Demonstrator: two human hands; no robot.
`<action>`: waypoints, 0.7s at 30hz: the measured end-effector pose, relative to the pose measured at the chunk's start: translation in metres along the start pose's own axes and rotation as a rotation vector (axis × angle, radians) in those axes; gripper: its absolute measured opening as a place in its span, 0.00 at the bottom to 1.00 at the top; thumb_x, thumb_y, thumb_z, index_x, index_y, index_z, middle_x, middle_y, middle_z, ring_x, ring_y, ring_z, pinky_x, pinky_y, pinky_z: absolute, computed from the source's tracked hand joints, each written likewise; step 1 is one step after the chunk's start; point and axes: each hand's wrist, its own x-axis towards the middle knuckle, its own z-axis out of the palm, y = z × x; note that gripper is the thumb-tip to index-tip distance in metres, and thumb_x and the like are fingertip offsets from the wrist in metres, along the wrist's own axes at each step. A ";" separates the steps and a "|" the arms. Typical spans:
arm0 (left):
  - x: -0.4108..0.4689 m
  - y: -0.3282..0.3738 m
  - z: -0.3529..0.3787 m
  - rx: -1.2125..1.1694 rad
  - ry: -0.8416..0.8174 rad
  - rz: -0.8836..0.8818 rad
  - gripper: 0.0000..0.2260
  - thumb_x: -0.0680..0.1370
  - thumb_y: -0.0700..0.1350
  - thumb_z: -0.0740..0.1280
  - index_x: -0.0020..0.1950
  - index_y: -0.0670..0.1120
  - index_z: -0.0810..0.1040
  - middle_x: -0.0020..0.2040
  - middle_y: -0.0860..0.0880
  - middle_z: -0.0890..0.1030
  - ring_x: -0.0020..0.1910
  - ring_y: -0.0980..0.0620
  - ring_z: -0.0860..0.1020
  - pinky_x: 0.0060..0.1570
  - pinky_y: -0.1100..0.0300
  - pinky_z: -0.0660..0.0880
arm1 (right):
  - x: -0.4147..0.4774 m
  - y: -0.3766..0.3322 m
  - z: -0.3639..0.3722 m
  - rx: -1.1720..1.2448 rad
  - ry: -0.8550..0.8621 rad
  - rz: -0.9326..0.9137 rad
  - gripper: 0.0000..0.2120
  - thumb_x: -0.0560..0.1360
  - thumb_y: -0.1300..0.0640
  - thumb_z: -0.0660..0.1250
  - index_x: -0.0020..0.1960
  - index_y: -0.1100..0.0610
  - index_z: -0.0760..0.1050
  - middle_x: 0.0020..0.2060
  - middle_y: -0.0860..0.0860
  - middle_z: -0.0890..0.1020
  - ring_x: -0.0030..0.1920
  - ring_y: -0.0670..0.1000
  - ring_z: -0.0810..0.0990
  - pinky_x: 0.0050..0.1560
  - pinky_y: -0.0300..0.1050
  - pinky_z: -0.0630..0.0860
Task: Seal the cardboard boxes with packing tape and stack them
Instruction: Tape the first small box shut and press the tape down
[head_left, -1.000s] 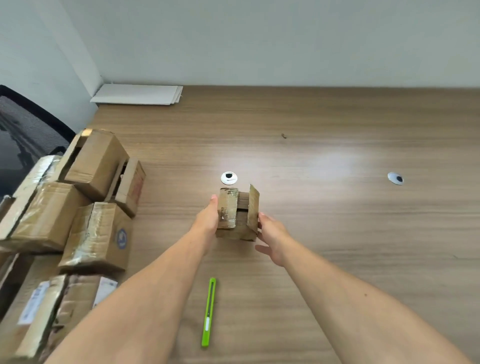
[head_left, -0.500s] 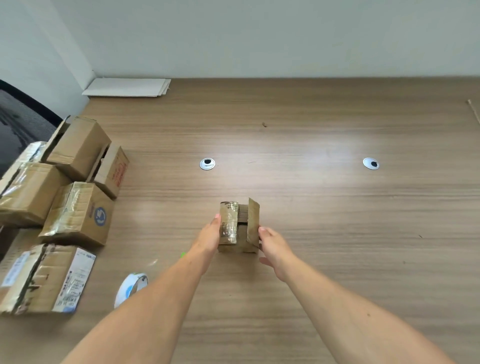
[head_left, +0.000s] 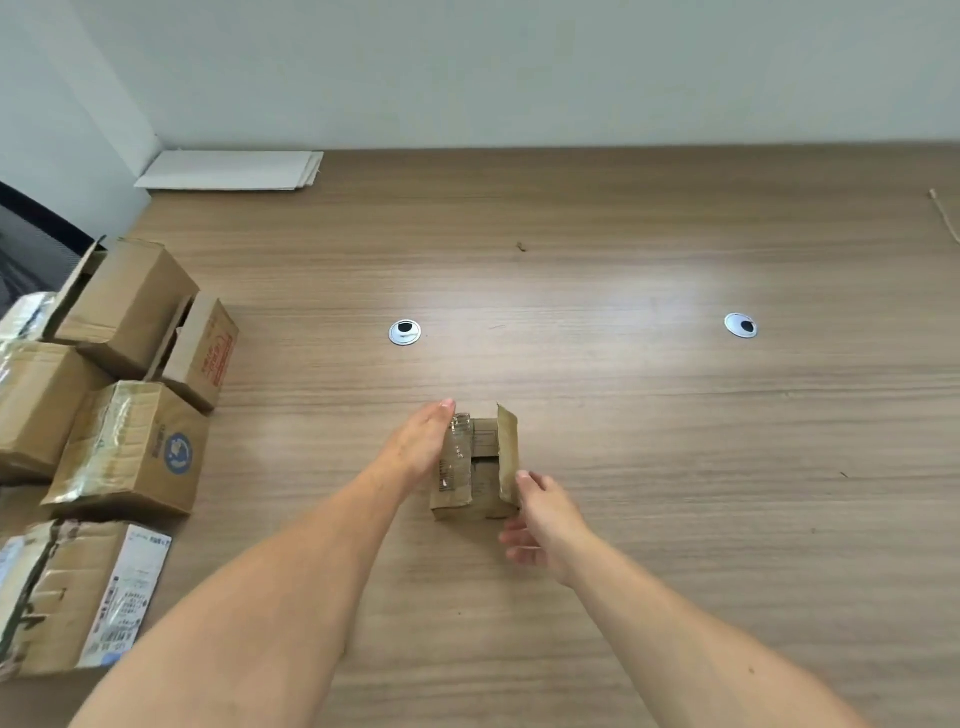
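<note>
Small box (head_left: 475, 467), left hand (head_left: 415, 447) slid forward flat against it, right hand (head_left: 545, 525) drawn back, fingers loose

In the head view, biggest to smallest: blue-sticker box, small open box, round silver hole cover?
1. blue-sticker box
2. small open box
3. silver hole cover
The cover lies farther off, yet it clearly looks smallest.

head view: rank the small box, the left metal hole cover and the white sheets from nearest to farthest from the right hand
From the right hand:
1. small box, just to its left.
2. left metal hole cover, mid-table, back left.
3. white sheets, far left corner by the wall.
</note>
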 end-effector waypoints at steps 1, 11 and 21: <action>0.005 0.001 -0.001 0.013 -0.023 0.002 0.24 0.85 0.58 0.55 0.78 0.48 0.68 0.78 0.52 0.66 0.78 0.54 0.62 0.78 0.57 0.54 | 0.003 -0.002 0.002 0.009 0.013 -0.016 0.21 0.84 0.44 0.58 0.75 0.46 0.65 0.52 0.58 0.81 0.38 0.56 0.82 0.34 0.47 0.80; -0.002 -0.030 -0.010 0.015 0.021 -0.133 0.31 0.77 0.70 0.55 0.67 0.51 0.79 0.70 0.47 0.77 0.71 0.47 0.72 0.75 0.48 0.64 | 0.033 -0.022 0.001 -0.213 0.274 -0.246 0.28 0.81 0.49 0.66 0.78 0.50 0.64 0.72 0.55 0.74 0.70 0.59 0.73 0.67 0.48 0.71; -0.039 -0.055 0.010 -0.280 0.086 -0.249 0.18 0.84 0.60 0.57 0.63 0.53 0.80 0.63 0.49 0.81 0.62 0.50 0.78 0.66 0.50 0.74 | 0.036 -0.022 0.014 -0.267 0.261 -0.354 0.19 0.79 0.52 0.68 0.70 0.52 0.76 0.58 0.52 0.83 0.59 0.57 0.80 0.62 0.52 0.77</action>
